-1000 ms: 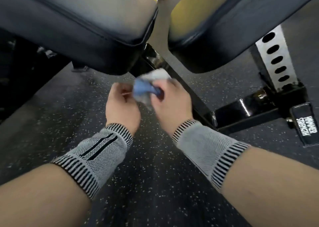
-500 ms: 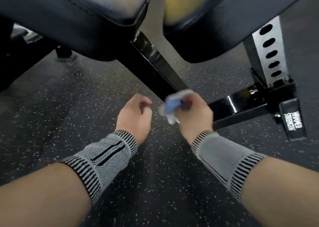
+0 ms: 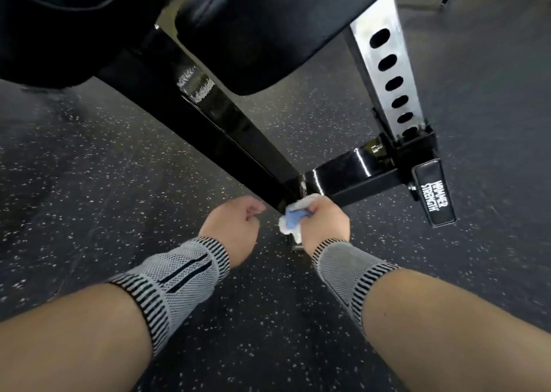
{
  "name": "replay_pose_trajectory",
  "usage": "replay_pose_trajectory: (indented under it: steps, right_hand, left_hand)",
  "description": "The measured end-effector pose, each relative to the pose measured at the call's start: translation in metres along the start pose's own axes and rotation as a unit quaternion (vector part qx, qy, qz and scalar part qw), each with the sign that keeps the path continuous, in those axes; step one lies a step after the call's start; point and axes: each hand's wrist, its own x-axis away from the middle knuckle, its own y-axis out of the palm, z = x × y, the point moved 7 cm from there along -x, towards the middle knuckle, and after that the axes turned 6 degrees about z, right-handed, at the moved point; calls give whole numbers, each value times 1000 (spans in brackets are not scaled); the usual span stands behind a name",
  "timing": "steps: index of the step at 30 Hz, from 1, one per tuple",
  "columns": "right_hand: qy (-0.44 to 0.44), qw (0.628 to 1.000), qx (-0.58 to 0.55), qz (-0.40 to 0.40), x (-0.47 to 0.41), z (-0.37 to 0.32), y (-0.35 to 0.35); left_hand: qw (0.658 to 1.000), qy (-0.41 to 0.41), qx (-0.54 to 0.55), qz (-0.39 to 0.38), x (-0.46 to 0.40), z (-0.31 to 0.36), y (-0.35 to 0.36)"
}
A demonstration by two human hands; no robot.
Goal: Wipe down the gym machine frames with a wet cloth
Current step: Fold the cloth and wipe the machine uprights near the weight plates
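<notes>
1. The right hand is gripping a bunched blue and white cloth, its fingers curled round the wad.
2. The cloth is pressing against the lower end of the black frame beam, right where that beam is meeting the black cross tube. A fold of the cloth is hanging down just below the beam's end.
3. The left hand is hovering just left of the beam's lower end, fingers curled into a loose fist and holding nothing; it is not touching the beam or the cloth.
4. Both wrists are wearing grey knitted wrist supports with black striped cuffs, the left one and the right one both sitting nearer the camera than the beam.
5. The beam is running up and to the left from the cloth, passing under two black padded cushions: one lying left of the beam's upper end, the other lying right of it.
6. A streaky smear is showing on the beam's top face, near its upper end.
7. To the right of the beam, a silver adjustment plate with a row of oval holes is rising from the far end of the cross tube.
8. A black end cap printed "HAMMER STRENGTH" is sitting at that same far end.
9. Dark speckled rubber flooring is lying beneath the beam.
</notes>
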Motion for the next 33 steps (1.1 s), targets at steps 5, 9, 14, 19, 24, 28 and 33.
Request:
replay_pose_trajectory:
  steps: [5, 9, 14, 19, 24, 28, 33]
  right_hand:
    - [-140, 977, 16, 162, -2, -5, -77]
    - [-322, 848, 394, 146, 1, -18, -81]
    - [-360, 796, 484, 53, -25, -28, -44]
    - [-355, 792, 493, 57, -15, -26, -48]
    - [-319, 801, 506, 42, -13, -16, -56]
    - [-235, 850, 470, 29, -49, -31, -56]
    - [-368, 812, 441, 102, 2, -7, -78]
  left_hand:
    - [998, 48, -27, -39, -3, 17, 27]
    - [996, 69, -28, -52, -3, 27, 44]
    - [996, 79, -24, -43, -5, 44, 56]
    - [996, 82, -18, -37, -5, 53, 59]
    - [994, 94, -32, -39, -4, 52, 58]
    - [993, 97, -28, -52, 2, 59, 64]
    - [992, 110, -34, -59, 1, 60, 64]
